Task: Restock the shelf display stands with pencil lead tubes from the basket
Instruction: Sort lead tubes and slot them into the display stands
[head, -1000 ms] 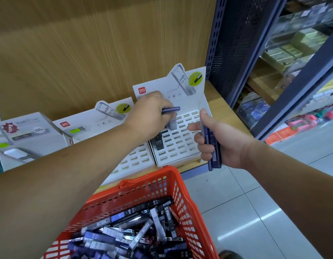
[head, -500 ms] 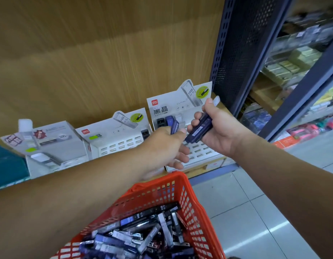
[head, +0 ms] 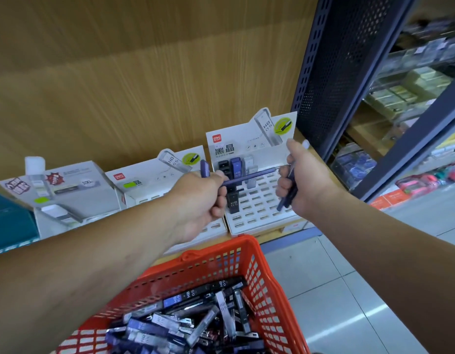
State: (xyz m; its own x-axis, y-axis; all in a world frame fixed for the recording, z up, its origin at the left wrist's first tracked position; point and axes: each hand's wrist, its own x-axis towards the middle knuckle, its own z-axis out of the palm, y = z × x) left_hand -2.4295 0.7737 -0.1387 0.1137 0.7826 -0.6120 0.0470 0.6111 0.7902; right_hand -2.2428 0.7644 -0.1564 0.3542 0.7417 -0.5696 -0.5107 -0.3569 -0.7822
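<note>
My bare forearms reach forward, hands level and near each other. My left hand (head: 200,200) pinches a purple tube (head: 249,177), fingers curled; my right hand (head: 308,185) wraps its grip round a bundle of tubes (head: 282,203).

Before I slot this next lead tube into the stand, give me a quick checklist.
1. Grip on purple tube by left hand: ok.
2. Hold on spare tubes by right hand: ok.
3. Empty slots in right display stand: ok, many.
4. Tube pointed down at a slot: not ok, it lies crosswise above the stand.
5. Tube label matches the stand's HB 0.5: cannot tell.
6. Stock in basket: ok.
</note>
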